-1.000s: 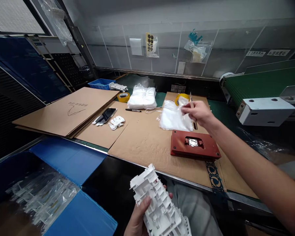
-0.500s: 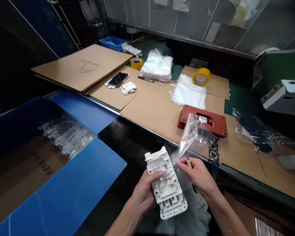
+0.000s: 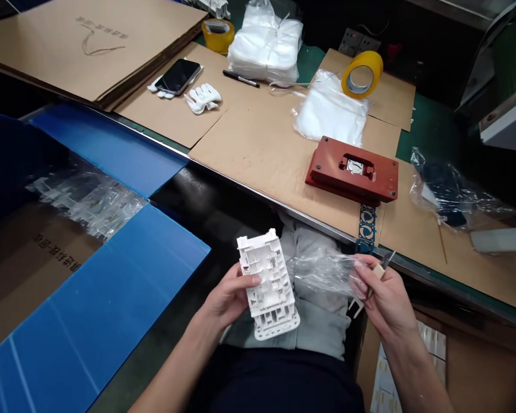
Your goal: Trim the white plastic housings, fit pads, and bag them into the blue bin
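Note:
My left hand (image 3: 230, 295) is closed on the left edge of a white moulded plastic part (image 3: 269, 287), its thumb lying over the ribbed inner side. The part is tilted above my lap, with its rounded, perforated end toward me. A clear plastic bag (image 3: 322, 269) stretches between the part and my right hand (image 3: 382, 292), which pinches the bag's edge. Also in the right hand is a craft knife (image 3: 382, 269), its blade pointing up and away. Whether the bag touches the part's far side is hidden.
On the cardboard-covered bench are a red fixture (image 3: 352, 169), a yellow tape roll (image 3: 362, 74), plastic bags (image 3: 264, 43), a phone (image 3: 178, 76) and a white glove (image 3: 203, 98). At left, an open blue box (image 3: 124, 287) holds bagged parts (image 3: 90, 198).
My right hand has moved right and pulled the bag out sideways, off the red fixture. The knife blade now points upward. The view has tipped downward.

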Action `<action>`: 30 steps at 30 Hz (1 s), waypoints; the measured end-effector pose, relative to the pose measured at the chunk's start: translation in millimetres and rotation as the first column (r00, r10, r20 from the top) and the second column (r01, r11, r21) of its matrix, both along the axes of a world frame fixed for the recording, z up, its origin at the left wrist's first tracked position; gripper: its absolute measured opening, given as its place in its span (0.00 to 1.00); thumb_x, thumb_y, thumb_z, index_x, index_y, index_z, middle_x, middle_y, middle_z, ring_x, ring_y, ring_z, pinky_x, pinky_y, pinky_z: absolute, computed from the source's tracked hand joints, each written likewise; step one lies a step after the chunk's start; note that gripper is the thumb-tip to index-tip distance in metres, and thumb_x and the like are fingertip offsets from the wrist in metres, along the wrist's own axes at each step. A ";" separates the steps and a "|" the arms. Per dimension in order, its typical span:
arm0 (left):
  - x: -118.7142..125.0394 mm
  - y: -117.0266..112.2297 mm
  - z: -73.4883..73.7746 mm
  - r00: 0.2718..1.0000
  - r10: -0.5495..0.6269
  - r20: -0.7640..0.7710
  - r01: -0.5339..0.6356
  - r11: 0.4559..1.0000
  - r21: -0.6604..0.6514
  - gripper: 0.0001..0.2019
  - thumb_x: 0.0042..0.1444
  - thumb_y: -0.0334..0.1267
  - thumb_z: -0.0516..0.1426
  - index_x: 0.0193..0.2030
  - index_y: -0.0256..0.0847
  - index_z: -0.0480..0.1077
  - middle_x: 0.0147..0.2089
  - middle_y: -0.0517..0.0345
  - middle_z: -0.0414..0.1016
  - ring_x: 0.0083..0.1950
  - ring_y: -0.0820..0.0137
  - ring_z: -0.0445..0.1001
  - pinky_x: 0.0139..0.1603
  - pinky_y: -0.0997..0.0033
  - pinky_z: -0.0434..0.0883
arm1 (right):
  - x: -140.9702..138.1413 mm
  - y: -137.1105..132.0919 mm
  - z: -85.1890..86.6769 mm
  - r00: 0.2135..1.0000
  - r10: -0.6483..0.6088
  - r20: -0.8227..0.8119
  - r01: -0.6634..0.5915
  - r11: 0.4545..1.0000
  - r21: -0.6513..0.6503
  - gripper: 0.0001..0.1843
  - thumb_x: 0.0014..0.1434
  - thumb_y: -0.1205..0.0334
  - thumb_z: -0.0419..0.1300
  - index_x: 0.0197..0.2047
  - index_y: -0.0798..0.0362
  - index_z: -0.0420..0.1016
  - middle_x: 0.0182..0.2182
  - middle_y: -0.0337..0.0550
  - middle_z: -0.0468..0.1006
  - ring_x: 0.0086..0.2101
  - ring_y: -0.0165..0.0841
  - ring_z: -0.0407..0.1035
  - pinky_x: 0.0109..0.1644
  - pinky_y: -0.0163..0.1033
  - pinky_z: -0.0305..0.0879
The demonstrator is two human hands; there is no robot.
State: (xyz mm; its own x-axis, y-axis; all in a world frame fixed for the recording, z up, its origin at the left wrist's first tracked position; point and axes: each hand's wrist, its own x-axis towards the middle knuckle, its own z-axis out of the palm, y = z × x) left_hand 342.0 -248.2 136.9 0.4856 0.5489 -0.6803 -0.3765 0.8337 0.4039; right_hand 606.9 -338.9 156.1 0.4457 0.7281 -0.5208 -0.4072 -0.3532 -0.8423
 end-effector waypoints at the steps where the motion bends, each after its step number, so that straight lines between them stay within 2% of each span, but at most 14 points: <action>1: -1.6 1.7 5.2 0.998 -0.055 0.010 0.054 0.997 0.056 0.21 0.48 0.24 0.66 0.51 0.33 0.77 0.45 0.42 0.83 0.44 0.51 0.82 0.44 0.59 0.78 | -3.2 1.8 1.1 0.999 -0.009 0.039 0.009 1.000 0.006 0.12 0.51 0.52 0.73 0.37 0.47 0.80 0.18 0.34 0.60 0.20 0.26 0.53 0.19 0.33 0.49; 3: -4.0 5.9 18.5 0.983 -0.183 0.016 0.178 0.968 0.175 0.27 0.51 0.26 0.66 0.59 0.34 0.73 0.49 0.40 0.81 0.45 0.51 0.82 0.44 0.61 0.77 | -10.8 5.2 2.7 0.990 -0.012 0.141 0.012 1.000 -0.002 0.13 0.54 0.49 0.70 0.39 0.45 0.81 0.17 0.35 0.62 0.19 0.29 0.56 0.21 0.36 0.53; 6: -4.9 12.4 40.0 0.932 -0.358 -0.049 0.358 0.898 0.257 0.43 0.51 0.26 0.66 0.73 0.44 0.56 0.53 0.44 0.79 0.46 0.54 0.81 0.43 0.65 0.75 | -20.1 8.5 3.3 0.948 0.038 0.316 -0.028 0.999 -0.037 0.14 0.59 0.44 0.65 0.40 0.44 0.81 0.17 0.37 0.67 0.19 0.31 0.59 0.22 0.39 0.56; 9: 0.3 16.6 50.8 0.882 -0.430 -0.191 0.471 0.808 0.353 0.53 0.43 0.23 0.70 0.74 0.46 0.51 0.44 0.54 0.81 0.40 0.63 0.78 0.44 0.73 0.70 | -24.3 9.7 5.2 0.895 0.144 0.422 -0.132 0.990 -0.057 0.15 0.63 0.44 0.61 0.43 0.43 0.82 0.18 0.37 0.70 0.20 0.32 0.63 0.25 0.40 0.60; 11: 8.2 18.3 48.6 0.834 -0.454 -0.314 0.552 0.692 0.465 0.56 0.40 0.24 0.71 0.75 0.43 0.51 0.37 0.59 0.79 0.33 0.68 0.73 0.41 0.75 0.67 | -25.3 10.1 10.5 0.836 0.272 0.477 -0.277 0.959 -0.062 0.16 0.65 0.45 0.59 0.44 0.44 0.82 0.17 0.36 0.70 0.20 0.32 0.63 0.25 0.39 0.61; 13: 18.0 20.4 41.8 0.728 -0.512 -0.456 0.684 0.492 0.539 0.59 0.40 0.29 0.72 0.76 0.43 0.45 0.33 0.62 0.76 0.29 0.68 0.70 0.38 0.73 0.65 | -25.3 11.0 19.7 0.705 0.453 0.546 -0.511 0.858 -0.052 0.16 0.67 0.49 0.57 0.44 0.47 0.83 0.17 0.36 0.70 0.19 0.30 0.63 0.26 0.38 0.60; 15: 26.7 23.5 34.7 0.593 -0.541 -0.596 0.793 0.265 0.548 0.57 0.42 0.36 0.71 0.76 0.44 0.45 0.34 0.61 0.76 0.32 0.65 0.71 0.38 0.70 0.65 | -22.8 12.6 31.2 0.492 0.593 0.637 -0.743 0.668 -0.048 0.14 0.68 0.55 0.56 0.43 0.48 0.83 0.19 0.36 0.72 0.21 0.29 0.64 0.28 0.36 0.60; 17: 31.1 27.1 30.3 0.520 -0.529 -0.670 0.836 0.155 0.526 0.46 0.45 0.42 0.70 0.71 0.45 0.58 0.39 0.57 0.77 0.38 0.61 0.73 0.38 0.69 0.66 | -16.3 14.4 42.5 0.275 0.653 0.706 -0.872 0.478 -0.102 0.10 0.68 0.61 0.58 0.44 0.48 0.81 0.25 0.36 0.76 0.24 0.28 0.66 0.32 0.35 0.61; 18: 31.3 28.7 29.0 0.520 -0.515 -0.682 0.841 0.166 0.515 0.37 0.47 0.44 0.68 0.65 0.44 0.65 0.41 0.55 0.77 0.40 0.61 0.73 0.38 0.69 0.66 | -11.5 15.1 47.1 0.181 0.668 0.722 -0.896 0.414 -0.159 0.08 0.67 0.64 0.58 0.44 0.49 0.80 0.27 0.36 0.77 0.26 0.28 0.67 0.34 0.35 0.62; 20: 28.2 30.5 26.7 0.570 -0.500 -0.652 0.818 0.276 0.504 0.27 0.50 0.45 0.67 0.56 0.43 0.69 0.42 0.56 0.77 0.41 0.62 0.74 0.38 0.69 0.67 | -0.6 15.6 52.9 0.018 0.691 0.723 -0.882 0.351 -0.314 0.08 0.64 0.69 0.59 0.42 0.49 0.77 0.33 0.38 0.78 0.32 0.30 0.70 0.38 0.36 0.62; 23: 20.8 27.8 20.6 0.707 -0.480 -0.520 0.707 0.517 0.483 0.26 0.51 0.45 0.67 0.54 0.42 0.66 0.40 0.56 0.78 0.39 0.63 0.75 0.36 0.70 0.67 | 9.2 14.4 50.7 -0.102 0.685 0.721 -0.808 0.366 -0.462 0.09 0.62 0.72 0.57 0.41 0.49 0.74 0.46 0.43 0.76 0.45 0.36 0.70 0.42 0.38 0.63; 26: 18.5 18.7 11.4 0.829 -0.408 -0.383 0.551 0.710 0.439 0.28 0.51 0.43 0.67 0.56 0.42 0.62 0.40 0.54 0.78 0.36 0.64 0.76 0.32 0.71 0.68 | -0.4 11.8 37.7 -0.003 0.702 0.712 -0.876 0.342 -0.340 0.08 0.64 0.71 0.56 0.42 0.49 0.73 0.47 0.44 0.75 0.48 0.37 0.68 0.46 0.39 0.65; 28: 19.5 11.9 6.0 0.862 -0.324 -0.390 0.481 0.765 0.428 0.27 0.51 0.41 0.67 0.55 0.43 0.62 0.40 0.55 0.78 0.33 0.67 0.74 0.31 0.71 0.68 | -12.3 9.3 27.7 0.138 0.718 0.682 -0.921 0.347 -0.180 0.07 0.65 0.70 0.54 0.41 0.50 0.72 0.40 0.43 0.75 0.43 0.35 0.69 0.46 0.39 0.66; 30: 19.7 7.0 2.8 0.872 -0.257 -0.417 0.440 0.785 0.437 0.26 0.51 0.39 0.67 0.55 0.43 0.63 0.39 0.57 0.78 0.32 0.70 0.73 0.31 0.73 0.68 | -19.2 7.2 19.7 0.247 0.701 0.670 -0.914 0.398 -0.080 0.09 0.65 0.72 0.53 0.42 0.50 0.71 0.39 0.43 0.76 0.40 0.34 0.69 0.45 0.39 0.66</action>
State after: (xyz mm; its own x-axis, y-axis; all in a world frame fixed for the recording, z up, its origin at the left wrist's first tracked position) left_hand 361.7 -241.2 139.7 0.5188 0.6900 -0.5048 0.1251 0.5228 0.8432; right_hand 587.7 -331.7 175.8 -0.3871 0.9106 -0.1447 0.4944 0.0725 -0.8662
